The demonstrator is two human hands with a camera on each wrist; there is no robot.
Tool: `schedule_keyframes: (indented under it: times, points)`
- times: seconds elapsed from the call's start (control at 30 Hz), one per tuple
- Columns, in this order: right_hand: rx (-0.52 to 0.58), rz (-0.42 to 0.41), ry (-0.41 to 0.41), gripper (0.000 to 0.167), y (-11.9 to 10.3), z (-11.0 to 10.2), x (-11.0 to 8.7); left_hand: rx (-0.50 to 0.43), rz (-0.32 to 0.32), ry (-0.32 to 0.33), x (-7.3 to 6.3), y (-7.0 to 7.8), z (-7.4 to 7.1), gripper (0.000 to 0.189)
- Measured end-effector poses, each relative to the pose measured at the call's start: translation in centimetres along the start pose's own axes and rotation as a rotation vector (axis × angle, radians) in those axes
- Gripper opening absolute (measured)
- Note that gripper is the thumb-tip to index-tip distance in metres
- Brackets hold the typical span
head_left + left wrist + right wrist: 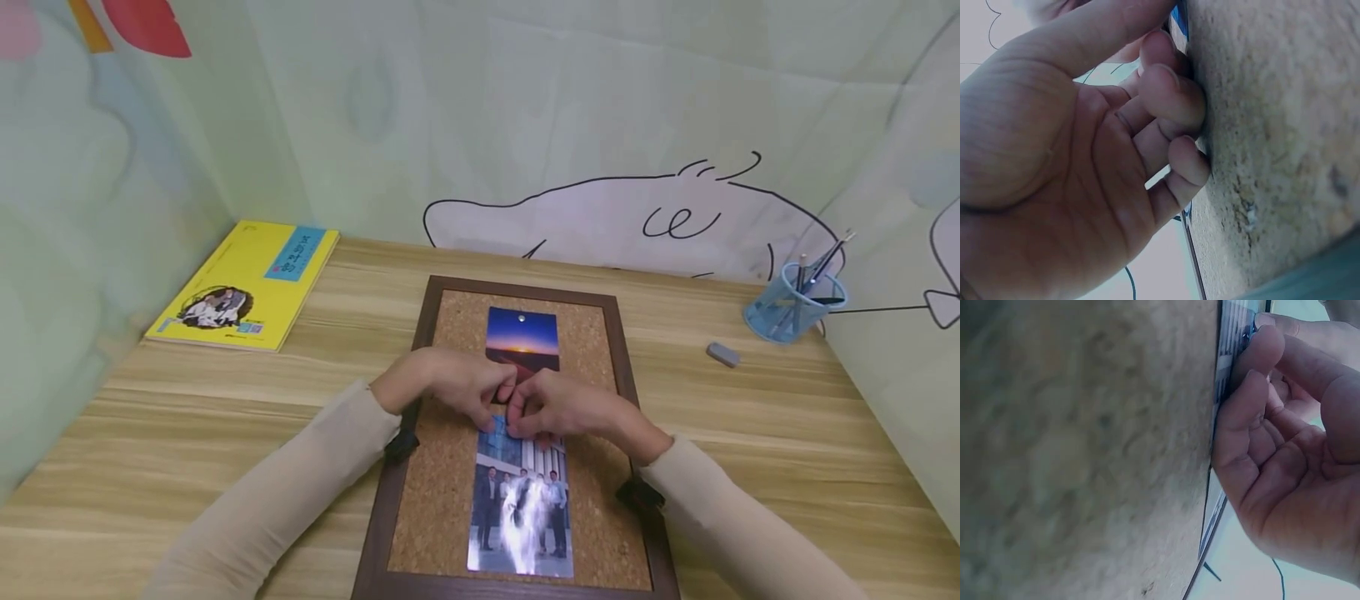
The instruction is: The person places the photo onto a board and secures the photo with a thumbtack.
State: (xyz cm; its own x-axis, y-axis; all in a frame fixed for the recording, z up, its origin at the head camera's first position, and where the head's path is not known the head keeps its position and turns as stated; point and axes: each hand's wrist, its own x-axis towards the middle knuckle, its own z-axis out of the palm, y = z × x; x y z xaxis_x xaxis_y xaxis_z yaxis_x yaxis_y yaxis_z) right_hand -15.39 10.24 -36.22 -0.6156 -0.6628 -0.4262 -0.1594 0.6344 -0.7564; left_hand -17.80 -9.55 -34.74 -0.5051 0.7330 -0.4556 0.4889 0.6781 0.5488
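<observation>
A framed corkboard (442, 500) lies on the table. On its lower half is a glossy group photo (558, 492). Above that, a sunset photo (510, 333) is fixed by a thumbtack (522, 318) at its top. My left hand (461, 383) rests over the board, thumb at the group photo's top edge; its other fingers (1172, 103) bend loosely against the cork. Beside it, my right hand (570, 404) pinches a small shiny pin (1248, 334) at that photo's top. The fingertips largely hide the pin. Both hands cover the sunset photo's lower part.
A yellow book (247, 275) lies at the back left of the wooden table (360, 317). At the back right stands a blue mesh pen cup (787, 304) with pens, and a grey eraser (723, 354) is nearer the board. Patterned fabric walls (525, 117) surround the table.
</observation>
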Motion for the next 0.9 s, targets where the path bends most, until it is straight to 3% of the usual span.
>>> schedule_keyframes:
  times: [0.5, 0.67, 0.9]
  points:
    - [-0.054, -0.024, 0.014, 0.011, 0.42, 0.07, -0.36, -0.039, -0.02, -0.006, 0.04, 0.04, 0.06, 0.031]
    - [-0.141, -0.05, 0.041, 0.013, 0.38, 0.11, -0.39, -0.042, -0.019, -0.008, 0.06, 0.03, 0.04, 0.031]
    - [-0.292, -0.159, 0.054, 0.013, 0.42, 0.27, -0.49, -0.019, -0.002, -0.008, 0.13, -0.02, 0.0, 0.031]
